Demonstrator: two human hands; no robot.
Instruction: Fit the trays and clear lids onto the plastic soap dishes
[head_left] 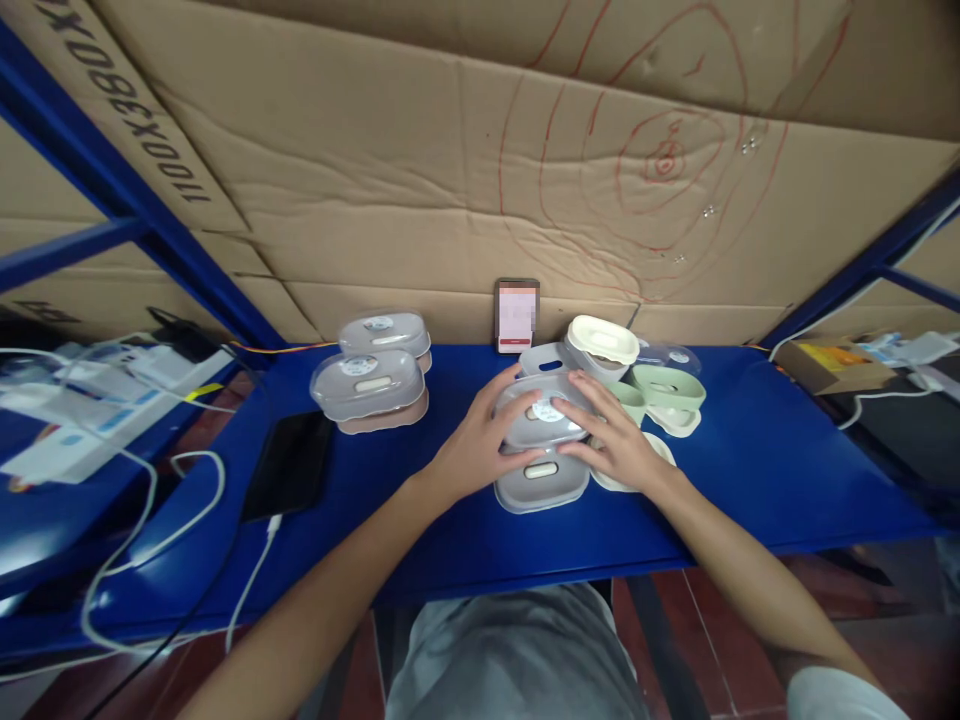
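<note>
My left hand (487,437) and my right hand (619,437) are closed around the two ends of a grey oval soap box (529,432) with a round white label on its clear lid. Fingers of both hands lie along its sides and across its top. Directly in front of it, nearer to me, is another grey soap box part (541,490) with a pale slot in the middle. A cream piece (664,450) lies partly under my right hand. Behind the hands, a grey tray (546,358) is partly hidden.
Two lidded soap boxes (369,385) stand at the left. Cream pieces (602,340) and green pieces (671,382) are piled at the right, beside a clear lid (679,356). A phone (517,318) leans against the cardboard (375,200). A black device (289,465) with a white cable lies left.
</note>
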